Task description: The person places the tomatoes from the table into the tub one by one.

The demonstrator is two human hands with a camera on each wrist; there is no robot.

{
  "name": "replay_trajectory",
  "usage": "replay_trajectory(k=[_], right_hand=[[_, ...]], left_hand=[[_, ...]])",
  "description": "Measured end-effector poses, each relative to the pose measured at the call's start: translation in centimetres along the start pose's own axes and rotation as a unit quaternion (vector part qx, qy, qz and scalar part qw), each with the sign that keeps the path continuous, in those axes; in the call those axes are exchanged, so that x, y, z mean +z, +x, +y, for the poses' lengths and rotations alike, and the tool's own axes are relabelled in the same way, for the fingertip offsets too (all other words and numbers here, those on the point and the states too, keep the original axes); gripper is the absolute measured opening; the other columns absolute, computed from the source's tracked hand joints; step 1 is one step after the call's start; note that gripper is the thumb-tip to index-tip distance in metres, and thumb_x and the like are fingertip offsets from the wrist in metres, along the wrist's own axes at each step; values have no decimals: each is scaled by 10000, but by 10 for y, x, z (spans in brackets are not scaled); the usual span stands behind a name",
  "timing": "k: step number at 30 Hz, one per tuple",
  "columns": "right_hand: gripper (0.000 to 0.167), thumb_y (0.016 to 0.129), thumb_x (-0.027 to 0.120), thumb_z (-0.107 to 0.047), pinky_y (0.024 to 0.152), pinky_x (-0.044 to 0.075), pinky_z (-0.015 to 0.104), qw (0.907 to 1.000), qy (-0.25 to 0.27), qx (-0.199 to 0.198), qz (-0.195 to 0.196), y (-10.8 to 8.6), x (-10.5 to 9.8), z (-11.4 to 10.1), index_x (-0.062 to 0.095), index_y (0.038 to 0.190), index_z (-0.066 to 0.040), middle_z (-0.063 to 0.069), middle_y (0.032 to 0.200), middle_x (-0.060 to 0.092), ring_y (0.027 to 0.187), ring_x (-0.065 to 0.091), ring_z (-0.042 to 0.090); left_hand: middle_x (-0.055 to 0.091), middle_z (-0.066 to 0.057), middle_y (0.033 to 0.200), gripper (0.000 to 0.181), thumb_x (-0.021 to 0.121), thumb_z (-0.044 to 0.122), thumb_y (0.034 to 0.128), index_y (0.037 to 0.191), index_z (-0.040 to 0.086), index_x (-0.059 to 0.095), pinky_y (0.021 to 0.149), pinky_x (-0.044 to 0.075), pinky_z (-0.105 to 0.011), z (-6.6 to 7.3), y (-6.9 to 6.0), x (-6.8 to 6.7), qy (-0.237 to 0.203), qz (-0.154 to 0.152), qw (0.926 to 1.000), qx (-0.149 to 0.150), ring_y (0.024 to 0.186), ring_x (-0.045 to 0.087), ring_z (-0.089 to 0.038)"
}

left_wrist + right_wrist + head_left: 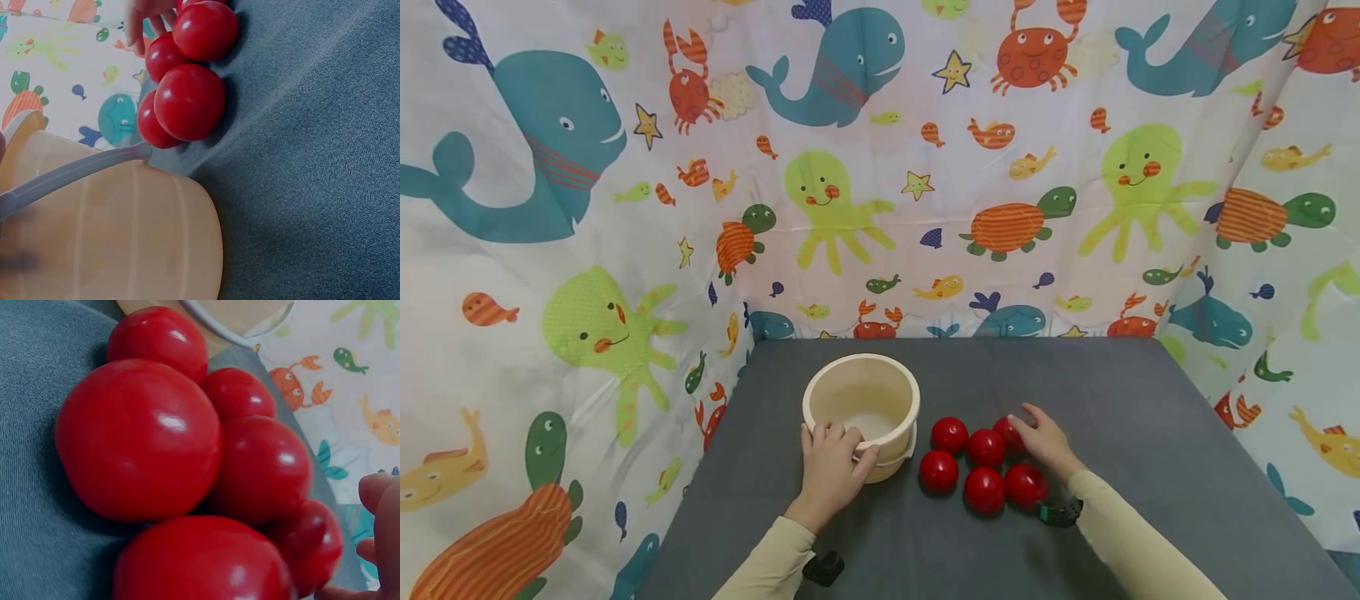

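Note:
A cream bucket (895,450) with a pale handle (75,175) stands upright on the dark table. My left hand (832,473) grips its near rim, fingers over the edge. In the left wrist view most of that hand is out of frame. Several shiny red balls (985,490) lie clustered to the bucket's right. At the far right of the cluster my right hand (1043,440) reaches beside the back ball (1009,433), fingers spread and partly covering it. In the right wrist view its fingers (389,506) are beside that ball (306,547); whether they touch is unclear.
The dark grey cloth-covered table (1120,400) runs back to a white curtain (887,275) printed with sea animals. The curtain also hangs along the left and right sides. A dark band (1060,512) sits on the right wrist and a black device (823,569) on the left.

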State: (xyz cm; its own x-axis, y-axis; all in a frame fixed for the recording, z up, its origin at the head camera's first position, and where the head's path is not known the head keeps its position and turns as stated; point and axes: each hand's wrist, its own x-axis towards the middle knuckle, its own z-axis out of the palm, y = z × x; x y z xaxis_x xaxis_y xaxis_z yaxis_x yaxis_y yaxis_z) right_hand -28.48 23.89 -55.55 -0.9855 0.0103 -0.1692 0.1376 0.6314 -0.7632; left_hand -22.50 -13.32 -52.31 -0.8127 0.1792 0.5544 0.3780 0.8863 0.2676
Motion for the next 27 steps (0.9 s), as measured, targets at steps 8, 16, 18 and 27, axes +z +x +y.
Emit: replay_trajectory(k=[8, 16, 18, 27], right_hand=[[617, 1023, 530, -364, 1127, 365, 659, 9998, -60, -43, 201, 1, 15, -1, 416, 1507, 2, 330, 1520, 435, 1371, 444, 501], [565, 1010, 556, -303, 1100, 399, 655, 9992, -90, -100, 386, 5, 19, 2, 456, 1482, -7, 325, 1475, 488, 1318, 496, 489], [564, 1010, 559, -305, 1093, 405, 655, 9990, -81, -116, 414, 6, 19, 3, 459, 1479, -7, 326, 1466, 495, 1306, 504, 489], [554, 1004, 573, -292, 1089, 406, 657, 9993, 89, -6, 358, 8, 18, 4, 471, 1470, -12, 323, 1456, 506, 1299, 508, 486]], left_hand=[[560, -32, 783, 238, 655, 387, 900, 795, 177, 618, 1030, 289, -817, 0, -1, 1, -6, 53, 10000, 29, 1088, 541, -345], [565, -41, 800, 239, 655, 388, 898, 786, 180, 619, 1029, 290, -818, -2, 0, 4, 21, 132, 9999, 33, 1084, 545, -349], [564, -37, 796, 237, 658, 385, 895, 778, 184, 614, 1021, 298, -817, -2, 0, 5, 34, 164, 9998, 51, 1081, 548, -347], [562, -47, 803, 249, 653, 398, 899, 791, 176, 615, 1036, 278, -826, -1, 0, 3, -11, 113, 9999, 28, 1092, 541, -353]])
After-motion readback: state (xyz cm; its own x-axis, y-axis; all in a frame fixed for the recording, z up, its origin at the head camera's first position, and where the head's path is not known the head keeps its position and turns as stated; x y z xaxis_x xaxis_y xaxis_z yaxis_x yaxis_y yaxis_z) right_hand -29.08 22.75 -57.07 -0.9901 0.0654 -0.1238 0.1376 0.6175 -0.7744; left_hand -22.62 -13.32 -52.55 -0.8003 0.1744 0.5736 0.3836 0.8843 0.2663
